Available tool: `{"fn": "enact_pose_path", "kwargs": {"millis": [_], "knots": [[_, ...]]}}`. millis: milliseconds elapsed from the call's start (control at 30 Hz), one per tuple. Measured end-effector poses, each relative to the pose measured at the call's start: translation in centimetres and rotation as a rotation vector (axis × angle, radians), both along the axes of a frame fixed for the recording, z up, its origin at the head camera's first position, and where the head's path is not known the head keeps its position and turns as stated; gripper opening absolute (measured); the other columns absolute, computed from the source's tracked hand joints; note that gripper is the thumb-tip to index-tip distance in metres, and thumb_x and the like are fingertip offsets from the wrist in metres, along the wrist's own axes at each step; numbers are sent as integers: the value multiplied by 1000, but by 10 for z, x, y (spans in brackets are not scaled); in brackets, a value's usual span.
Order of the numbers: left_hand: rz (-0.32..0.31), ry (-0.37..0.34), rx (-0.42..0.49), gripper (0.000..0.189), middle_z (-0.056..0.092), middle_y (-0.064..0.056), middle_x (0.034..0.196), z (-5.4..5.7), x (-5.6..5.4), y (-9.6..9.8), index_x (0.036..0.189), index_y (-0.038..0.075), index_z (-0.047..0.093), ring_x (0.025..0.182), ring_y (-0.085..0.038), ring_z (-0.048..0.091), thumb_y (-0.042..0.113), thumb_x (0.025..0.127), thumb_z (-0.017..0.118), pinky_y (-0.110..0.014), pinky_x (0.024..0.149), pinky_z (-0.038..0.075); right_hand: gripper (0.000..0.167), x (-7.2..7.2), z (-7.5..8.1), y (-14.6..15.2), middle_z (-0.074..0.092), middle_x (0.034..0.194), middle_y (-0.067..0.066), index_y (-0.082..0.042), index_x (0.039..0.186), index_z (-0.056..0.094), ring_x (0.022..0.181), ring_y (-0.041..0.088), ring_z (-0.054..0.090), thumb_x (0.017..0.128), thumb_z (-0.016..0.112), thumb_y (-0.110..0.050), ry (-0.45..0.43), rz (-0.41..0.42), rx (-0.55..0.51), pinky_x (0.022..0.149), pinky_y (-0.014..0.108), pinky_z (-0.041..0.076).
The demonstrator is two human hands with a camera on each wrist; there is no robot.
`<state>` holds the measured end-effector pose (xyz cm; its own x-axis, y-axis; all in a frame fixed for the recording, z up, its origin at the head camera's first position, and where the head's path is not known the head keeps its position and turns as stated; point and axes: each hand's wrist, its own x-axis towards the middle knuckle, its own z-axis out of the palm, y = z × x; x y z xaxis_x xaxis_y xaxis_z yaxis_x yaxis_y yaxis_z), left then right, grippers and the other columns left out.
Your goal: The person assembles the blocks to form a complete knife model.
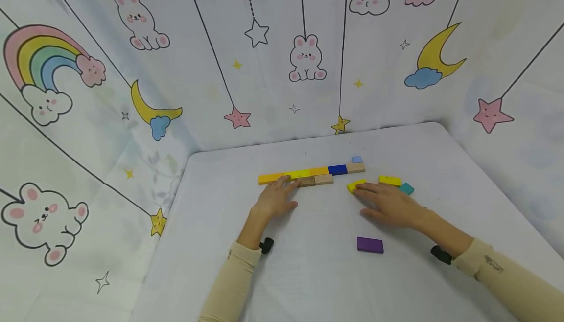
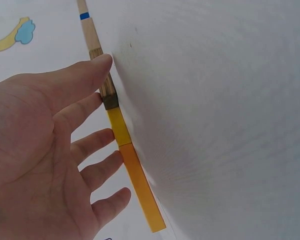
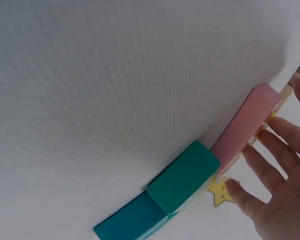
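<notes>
My left hand (image 1: 275,198) reaches to a row of flat blocks, its fingertips at the yellow block (image 1: 297,174) and the brown wooden block (image 1: 306,181) in front. In the left wrist view the fingers are spread and loosely bent; the thumb lies by the brown block (image 2: 108,87), with the orange block (image 2: 142,187) nearby. My right hand (image 1: 393,204) has its fairly straight fingertips on a tilted yellow block (image 1: 356,185). Beside those fingers, the right wrist view shows a pink block (image 3: 246,122), which the hand hides in the head view.
The row continues with a dark blue block (image 1: 337,170) and a light wooden block (image 1: 355,168); a light blue block (image 1: 357,159) lies behind. Another yellow block (image 1: 389,180) and a teal block (image 1: 406,188) lie beyond my right hand. A purple block (image 1: 370,244) lies nearer.
</notes>
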<state>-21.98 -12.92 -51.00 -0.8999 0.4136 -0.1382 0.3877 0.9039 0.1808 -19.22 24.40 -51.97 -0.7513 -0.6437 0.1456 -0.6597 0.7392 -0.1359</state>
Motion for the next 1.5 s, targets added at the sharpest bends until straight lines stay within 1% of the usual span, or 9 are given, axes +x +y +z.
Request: {"fn": "enact_pose_path", "kwargs": {"millis": [67, 233, 533, 700, 867, 1167, 1500], "knots": [[-1, -1, -4, 71, 29, -10, 168, -1, 0, 0, 165, 28, 35, 154, -32, 33, 41, 103, 66, -51, 128, 23, 63, 0, 0, -2, 59, 150, 13, -11, 147, 60, 137, 36, 56, 94, 78, -41, -14, -2, -7, 111, 61, 45], [-5, -7, -4, 71, 29, -11, 169, 2, 1, 0, 165, 29, 34, 154, -31, 32, 41, 103, 66, -51, 128, 23, 66, 1, -1, -6, 56, 152, 12, -9, 149, 58, 140, 37, 52, 95, 77, -42, -30, -3, -11, 114, 61, 42], [3, 0, 1, 71, 28, -10, 169, 0, 2, -1, 165, 27, 35, 153, -32, 34, 40, 103, 67, -49, 128, 23, 66, 1, -3, -10, 58, 151, 12, -9, 149, 58, 138, 38, 53, 95, 77, -42, 27, 30, -22, 113, 64, 42], [-1, 2, 2, 71, 28, -10, 169, 2, 3, -1, 165, 27, 35, 153, -32, 34, 41, 103, 66, -49, 128, 23, 68, -2, -4, -14, 56, 153, 11, -9, 150, 57, 139, 39, 52, 95, 76, -43, 8, 21, -12, 114, 63, 41], [-5, -4, 4, 71, 28, -10, 169, 4, 3, -1, 165, 28, 34, 153, -32, 34, 41, 103, 66, -50, 128, 24, 69, -5, -3, -18, 53, 155, 11, -9, 153, 54, 142, 39, 49, 96, 74, -44, -26, 6, 11, 116, 64, 38], [-18, -7, -6, 71, 29, -11, 169, 9, 3, 1, 165, 27, 33, 154, -32, 32, 40, 103, 66, -51, 128, 24, 71, -9, -2, -24, 51, 157, 12, -9, 154, 52, 144, 39, 46, 97, 73, -45, -41, -2, 27, 116, 67, 36], [-20, 7, -23, 71, 31, -11, 168, 8, 2, 1, 165, 26, 34, 152, -33, 35, 39, 103, 66, -51, 127, 26, 71, -13, 1, -30, 51, 157, 13, -9, 154, 51, 145, 40, 46, 97, 73, -45, -54, -10, 31, 115, 71, 34]]}}
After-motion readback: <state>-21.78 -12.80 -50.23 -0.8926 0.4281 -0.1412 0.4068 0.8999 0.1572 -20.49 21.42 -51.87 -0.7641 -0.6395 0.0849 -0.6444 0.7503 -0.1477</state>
